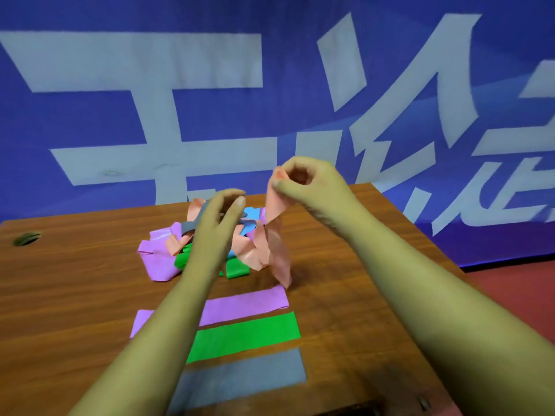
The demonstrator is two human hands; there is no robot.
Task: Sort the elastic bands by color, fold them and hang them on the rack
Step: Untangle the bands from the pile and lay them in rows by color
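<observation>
The right grip [303, 178] pinched one end of a salmon band [274, 205] lifted from the tangled pile [162, 253] on the bench [75, 280], while the left grip [219, 223] hovered released above it. The band's trailing end looked snagged, so pulling might have dragged other loops along. Three bands lay flat nearby: one purple band [249, 304], one green band [249, 331], one grey band [246, 373].

The desk [75, 280] shows a reddish-brown wood grain under a smooth, faintly glossy finish, more like laminate than raw timber. The flat purple band [249, 304], green band [249, 331] and grey band [249, 373] are thin, smooth sheet, rubbery in look and mostly matt. The salmon-pink band [274, 205] hangs limp and creased, with a soft sheen along its folds, as do the crumpled strips in the pile [159, 259]. The blue banner [90, 121] behind looks matt, printed and slightly rippled; whether it is cloth or vinyl I cannot tell.
</observation>
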